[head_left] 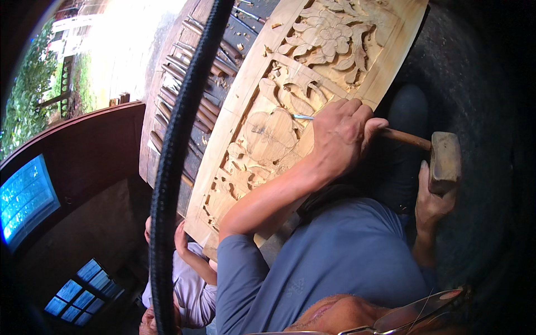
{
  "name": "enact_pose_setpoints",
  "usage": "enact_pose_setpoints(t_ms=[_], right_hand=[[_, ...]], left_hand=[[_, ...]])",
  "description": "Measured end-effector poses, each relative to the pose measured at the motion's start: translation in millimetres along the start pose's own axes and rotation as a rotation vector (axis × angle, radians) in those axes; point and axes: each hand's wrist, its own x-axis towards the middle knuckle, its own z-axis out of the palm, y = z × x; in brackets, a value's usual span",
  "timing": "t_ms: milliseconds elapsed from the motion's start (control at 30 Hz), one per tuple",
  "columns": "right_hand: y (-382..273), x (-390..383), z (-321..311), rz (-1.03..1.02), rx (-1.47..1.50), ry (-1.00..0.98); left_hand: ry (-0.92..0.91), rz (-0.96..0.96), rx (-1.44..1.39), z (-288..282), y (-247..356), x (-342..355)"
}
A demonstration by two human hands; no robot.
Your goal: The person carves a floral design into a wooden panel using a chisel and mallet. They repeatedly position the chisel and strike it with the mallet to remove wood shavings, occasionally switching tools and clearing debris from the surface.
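Hand tools in use at a carved panel. The left hand point(341, 131) is closed in a fist around a chisel point(406, 137), near the right long edge of the carved panel point(245, 92). The narrow blade emerges from the fist toward the middle of the panel; the brown handle projects past the right edge. The right hand point(435, 204), well clear of that edge, is closed at the lower end of a block-headed wooden mallet point(445, 162), one finger lying along its side; the rest of the grip is hidden. The mallet head stands at the butt of the handle, though contact cannot be told.

The panel lies slantwise along the table point(151, 114) and bears sunken, bordered fields. The far field contains an open flower point(334, 40) in relief, with leaves; the nearer field contains a broad, flatter blossom point(272, 131) among scrolling forms. Wood chips point(277, 25) are scattered about.

Between the panel's left long edge and the left edge of the table, wooden-handled chisels point(209, 109) lie in rows, partly covered by a black braided cable point(190, 95). A co-worker's hand point(181, 237) is at the panel's near left corner.
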Motion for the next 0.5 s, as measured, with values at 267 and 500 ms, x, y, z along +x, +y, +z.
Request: enact_pose_setpoints(t_ms=[267, 500], right_hand=[[-15.5, 16.2, 1.3, -0.049, 0.088, -0.187], [-8.1, 2.1, -0.6, 0.238, 0.242, -0.063]], left_hand=[[-0.003, 0.031, -0.018, 1.1, -2.5, -3.6], [-0.047, 0.23, -0.069, -26.0, -6.9, -9.1]])
